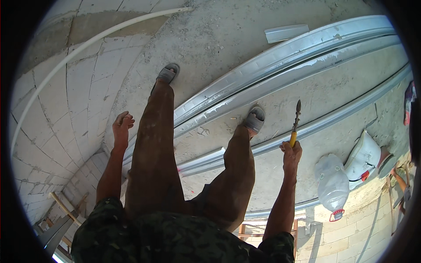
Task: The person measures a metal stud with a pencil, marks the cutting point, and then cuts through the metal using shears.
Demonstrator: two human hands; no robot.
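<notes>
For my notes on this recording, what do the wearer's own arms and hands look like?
The left sleeve and right sleeve have a camouflage pattern in dark green and near-black. Both are short, leaving the left forearm and right forearm uncovered. The left hand and right hand are ungloved, and no watch or band shows on either.

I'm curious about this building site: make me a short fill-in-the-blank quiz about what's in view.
1. The hand gripping the yellow-handled tool is the person's ____ one.
2. The clear plastic bottle has a ____ handle at its neck.
3. The long pale pipe curves along the person's ____ side.

Missing words: right; red; left.
</notes>
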